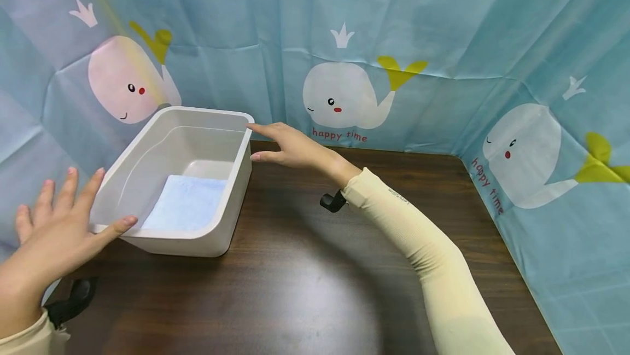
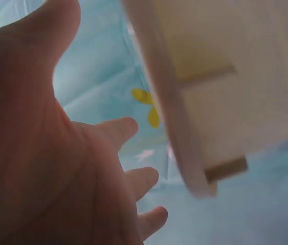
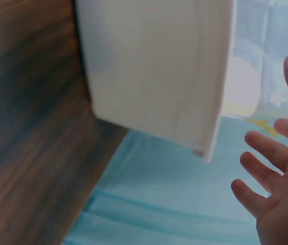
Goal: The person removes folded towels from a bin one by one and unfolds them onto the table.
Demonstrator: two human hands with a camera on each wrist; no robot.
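A pale grey plastic bin [image 1: 233,202] stands on the dark wooden table, with a folded light-blue cloth [image 1: 189,202] lying on its floor. My left hand [image 1: 61,229] is spread at the bin's near left corner, thumb close to the rim. In the left wrist view a gap shows between that hand [image 2: 82,153] and the bin wall [image 2: 235,117]. At the far right corner my right hand [image 1: 295,144] has its fingers extended beside the rim. The right wrist view shows this hand [image 3: 281,173] apart from the bin's side [image 3: 154,71], holding nothing.
The brown wooden table [image 1: 315,278] stretches out to the right of the bin. Blue curtains [image 1: 236,32] printed with white whales enclose the back and both sides. The bin stands close to the curtain at the back left.
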